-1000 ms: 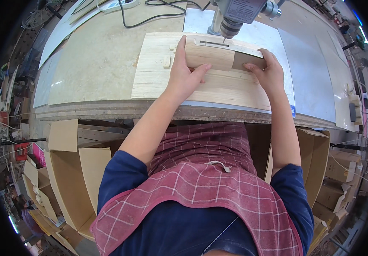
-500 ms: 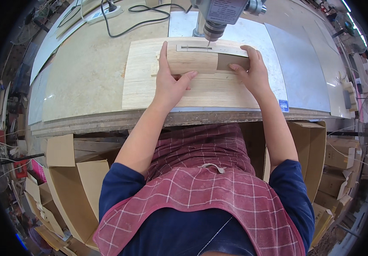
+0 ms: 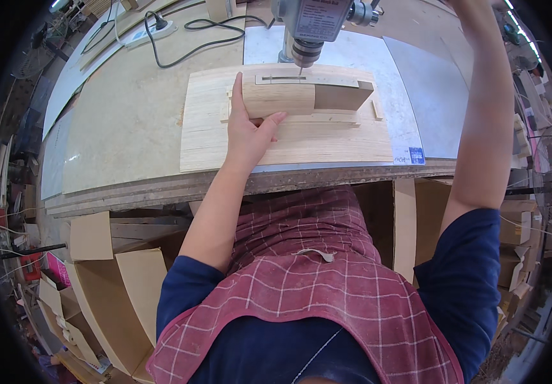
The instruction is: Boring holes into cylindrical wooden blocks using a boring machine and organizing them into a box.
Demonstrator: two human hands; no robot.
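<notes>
Block (image 3: 279, 100): pale, fine-grained wood along most of its front face; the right portion (image 3: 340, 96) is plain grey-brown, its end slanting. Along the top runs a whitish strip (image 3: 330, 80) with a narrow dark slot (image 3: 282, 78). It rests on the pale board (image 3: 215, 150) on the bench (image 3: 122, 121), under the drill (image 3: 314, 22); bit (image 3: 301, 72) at the slot's right end, contact unclear. My left hand (image 3: 248, 136) grips the block's left end, forefinger extended, thumb at the lower front. My right hand lies past the upper edge; its grasp I cannot tell.
</notes>
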